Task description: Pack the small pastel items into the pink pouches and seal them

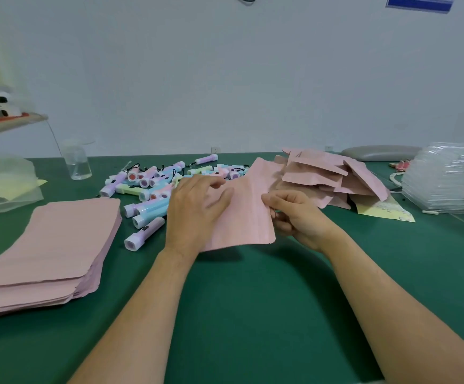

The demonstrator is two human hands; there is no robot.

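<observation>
Fingers (219, 199) of left hand (195, 209) and right hand (294, 217) grip pink pouch (244, 209) over green table (253, 300) — pale wall (225, 79) beyond; pastel items (153, 189) behind.

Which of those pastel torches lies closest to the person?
The lilac torch with the white head, at the pile's front edge, between the stack of pink pouches and the left hand; all others lie farther back.

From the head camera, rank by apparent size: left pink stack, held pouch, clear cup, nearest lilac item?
1. flat stack of pink pouches
2. held pink pouch
3. clear tapered cup and lilac white-headed cylinder: similar; the cup sits farther away, so unranked.
</observation>
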